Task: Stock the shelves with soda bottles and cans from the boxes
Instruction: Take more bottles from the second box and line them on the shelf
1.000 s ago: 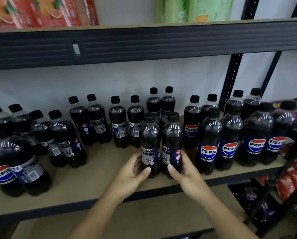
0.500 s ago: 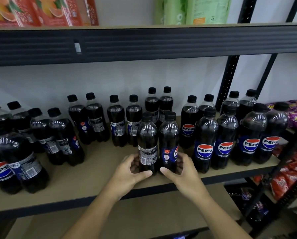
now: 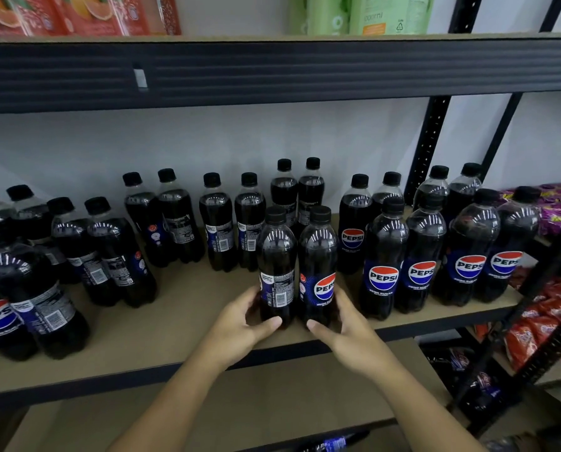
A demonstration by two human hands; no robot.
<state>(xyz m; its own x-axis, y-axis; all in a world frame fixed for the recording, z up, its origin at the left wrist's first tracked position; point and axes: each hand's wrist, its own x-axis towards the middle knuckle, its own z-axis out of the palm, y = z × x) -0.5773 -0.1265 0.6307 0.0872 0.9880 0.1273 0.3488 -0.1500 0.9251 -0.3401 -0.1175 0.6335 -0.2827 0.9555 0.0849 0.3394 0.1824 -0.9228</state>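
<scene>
Left hand (image 3: 240, 324) grips left bottle (image 3: 277, 265) low, right hand (image 3: 347, 327) grips right bottle (image 3: 318, 265). Pair touching near shelf (image 3: 181, 321) front edge, probably to square the row, logos forward.

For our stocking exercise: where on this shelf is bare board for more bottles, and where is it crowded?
Free: the bare board bordered by the left bottle cluster, the rear row and the barcode bottle in the left hand, to the front edge. Crowded: right of the logo bottle in the right hand, where Pepsi bottles stand packed.
</scene>
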